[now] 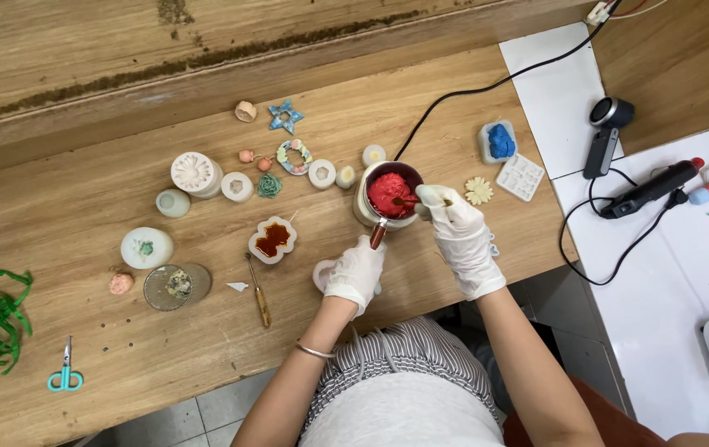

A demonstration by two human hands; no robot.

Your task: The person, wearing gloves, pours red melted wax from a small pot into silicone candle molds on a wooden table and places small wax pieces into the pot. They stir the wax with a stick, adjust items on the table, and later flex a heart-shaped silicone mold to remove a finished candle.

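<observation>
Gloved left hand [357, 273] is gripping the pot [389, 195] handle at the table [81, 331] edge; right hand [458, 232] is pinching a stirrer in red wax. Tipping could spill it.

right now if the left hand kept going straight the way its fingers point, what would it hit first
The left hand points up and slightly right along the brown handle it grips, so it would most likely meet the small metal pot of red paste first.
</observation>
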